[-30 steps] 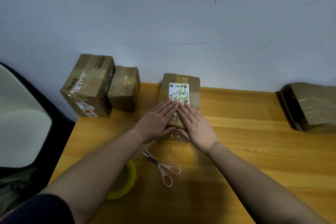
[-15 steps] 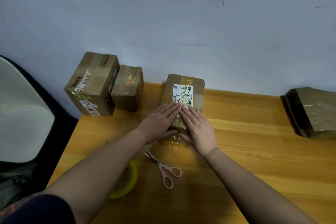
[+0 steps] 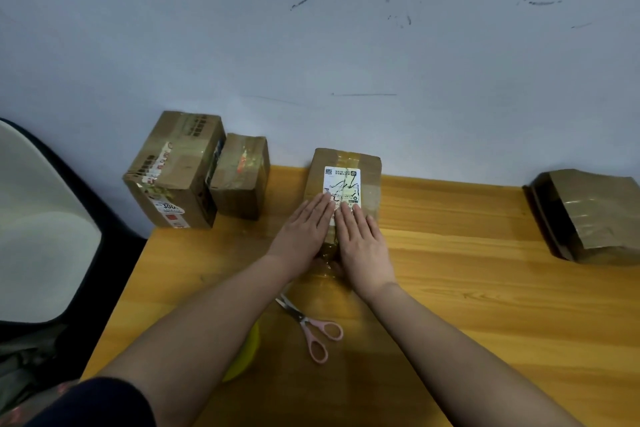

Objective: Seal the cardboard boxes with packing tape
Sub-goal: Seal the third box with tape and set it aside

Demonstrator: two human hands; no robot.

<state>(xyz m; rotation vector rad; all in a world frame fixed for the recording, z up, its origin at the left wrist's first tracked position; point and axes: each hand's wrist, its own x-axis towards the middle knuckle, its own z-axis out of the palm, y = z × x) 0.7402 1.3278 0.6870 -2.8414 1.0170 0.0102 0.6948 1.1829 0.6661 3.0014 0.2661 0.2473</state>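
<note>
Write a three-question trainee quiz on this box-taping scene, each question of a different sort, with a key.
1. True or false: both hands lie flat, fingers straight, on top of the labelled box.
2. Multiple choice: where are the pink-handled scissors?
A. On top of a box
B. On the table between the two forearms
C. In the right hand
3. Fill in: the left forearm partly hides the yellow ____.

Key
1. True: the left hand and the right hand press down side by side.
2. B.
3. Tape roll.
</note>
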